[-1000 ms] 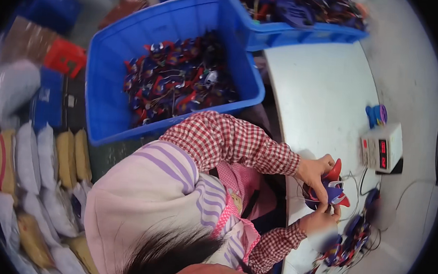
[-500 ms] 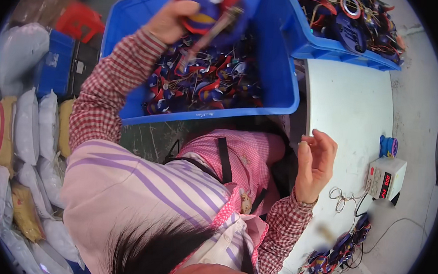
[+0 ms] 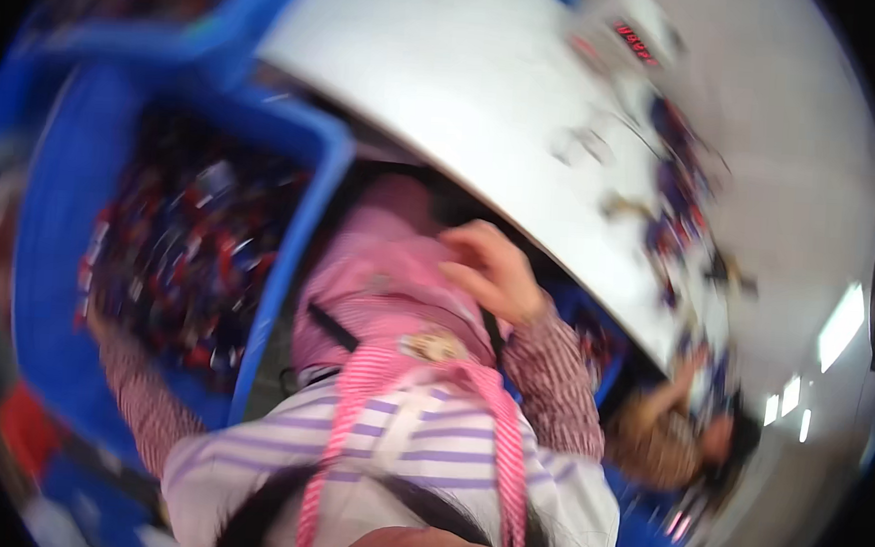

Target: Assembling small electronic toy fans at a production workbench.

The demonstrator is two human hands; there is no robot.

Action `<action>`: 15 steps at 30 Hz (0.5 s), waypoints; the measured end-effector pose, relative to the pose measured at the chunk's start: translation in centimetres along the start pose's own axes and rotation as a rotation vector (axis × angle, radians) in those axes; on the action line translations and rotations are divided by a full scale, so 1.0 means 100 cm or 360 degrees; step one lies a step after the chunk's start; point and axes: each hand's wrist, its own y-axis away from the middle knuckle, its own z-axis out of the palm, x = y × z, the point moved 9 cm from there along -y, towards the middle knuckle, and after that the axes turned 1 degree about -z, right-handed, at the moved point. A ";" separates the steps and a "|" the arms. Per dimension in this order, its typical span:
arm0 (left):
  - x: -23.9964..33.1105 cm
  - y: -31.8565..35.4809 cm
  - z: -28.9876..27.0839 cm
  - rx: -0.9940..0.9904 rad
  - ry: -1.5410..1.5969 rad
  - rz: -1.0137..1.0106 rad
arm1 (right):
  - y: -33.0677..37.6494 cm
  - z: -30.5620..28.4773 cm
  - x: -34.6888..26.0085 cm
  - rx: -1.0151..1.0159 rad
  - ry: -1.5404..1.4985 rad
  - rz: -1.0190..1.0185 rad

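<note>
Motion blurs much of the head view. My left arm reaches into a large blue plastic bin (image 3: 302, 190) on the left, full of small purple-and-red parts (image 3: 194, 244). Smeared against the bin's inner left side, my left hand (image 3: 98, 308) is beside a red-and-white edge of parts; its fingers and anything in them do not show clearly. Above my lap, over the pink checked apron (image 3: 387, 280), hangs my right hand (image 3: 496, 272). Its fingers are loosely bent, with a gap between thumb and forefinger and nothing in it.
A white worktable (image 3: 420, 62) runs diagonally ahead, bearing a boxy device (image 3: 623, 29) with a red digital display, thin cables (image 3: 580, 147) and a row of purple-and-red parts (image 3: 677, 203). Another blue bin (image 3: 141, 40) stands far left. Another person (image 3: 663, 438) works at right.
My view has swung to the right. My left hand, which held up a purple-and-red cluster, is now low in the bin at left. My right hand has moved from the table's edge to above my lap.
</note>
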 end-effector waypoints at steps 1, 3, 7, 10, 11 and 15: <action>0.002 -0.036 -0.020 -0.0449 -0.0204 0.0138 | -0.002 0.003 0.001 0.0002 -0.0005 -0.0089; -0.025 -0.044 -0.012 -0.0048 -0.0169 -0.0067 | 0.011 -0.011 0.007 0.0109 0.0060 0.0016; 0.004 0.141 0.213 -0.1044 -0.0052 -0.0070 | 0.028 -0.070 -0.001 0.0320 0.0107 0.0126; 0.036 0.254 0.167 -0.1676 0.0036 -0.0051 | 0.066 -0.161 0.011 0.0936 0.0058 0.0059; 0.044 0.250 0.166 -0.1542 -0.0119 0.0139 | 0.074 -0.187 0.025 0.1080 -0.0036 0.0134; 0.076 0.262 0.197 -0.1025 -0.0728 0.0851 | 0.140 -0.297 0.057 0.1880 -0.0158 0.0057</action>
